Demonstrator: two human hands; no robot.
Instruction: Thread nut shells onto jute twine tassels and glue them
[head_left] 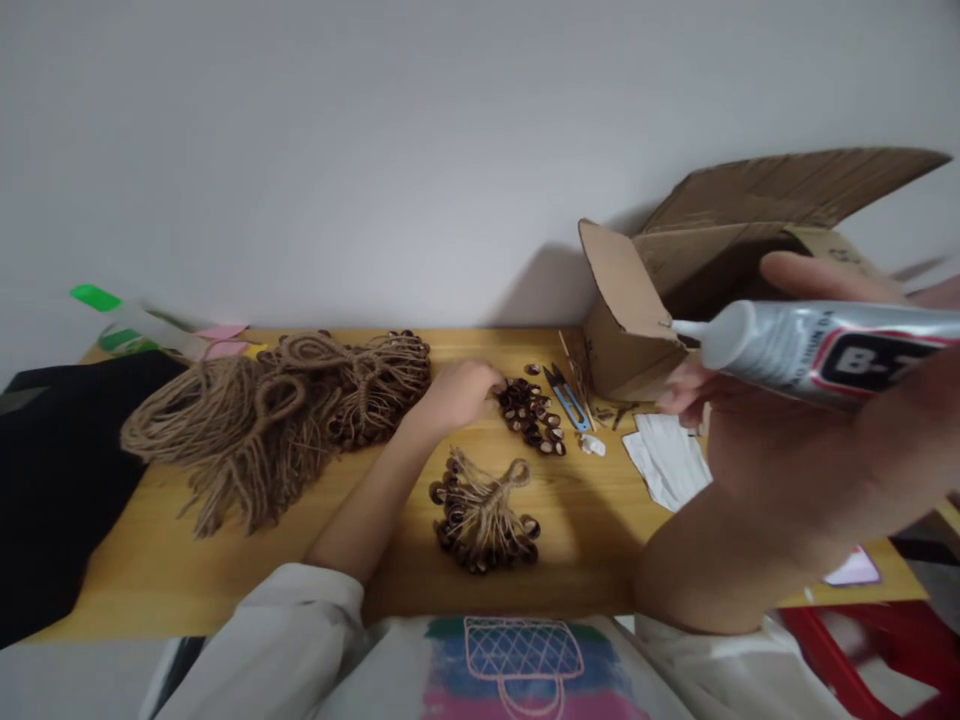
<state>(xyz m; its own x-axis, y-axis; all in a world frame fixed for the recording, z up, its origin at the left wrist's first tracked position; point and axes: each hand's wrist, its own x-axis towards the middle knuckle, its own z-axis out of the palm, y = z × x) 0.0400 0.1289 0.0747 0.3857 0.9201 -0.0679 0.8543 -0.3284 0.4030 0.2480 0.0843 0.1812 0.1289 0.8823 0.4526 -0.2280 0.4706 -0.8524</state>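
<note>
My right hand [810,450] is raised close to the camera, wrapped round a silver glue tube [795,345] with a white nozzle that points left. My left hand [465,392] reaches to the left edge of a pile of dark brown nutshell-like pieces [531,412]. Its fingers are curled together at the pile, and what they pinch is hidden. Nearer to me lies a jute cord tassel [487,510] with a loop at its top and brown shell pieces on its strand ends.
Jute cord bundles [277,420] cover the left of the wooden table, next to black cloth [67,480]. Blue thread snips [568,398] and thin sticks lie right of the pile. An open cardboard box [630,345] stands behind white tissue [664,460]. A red stool [847,650] is below right.
</note>
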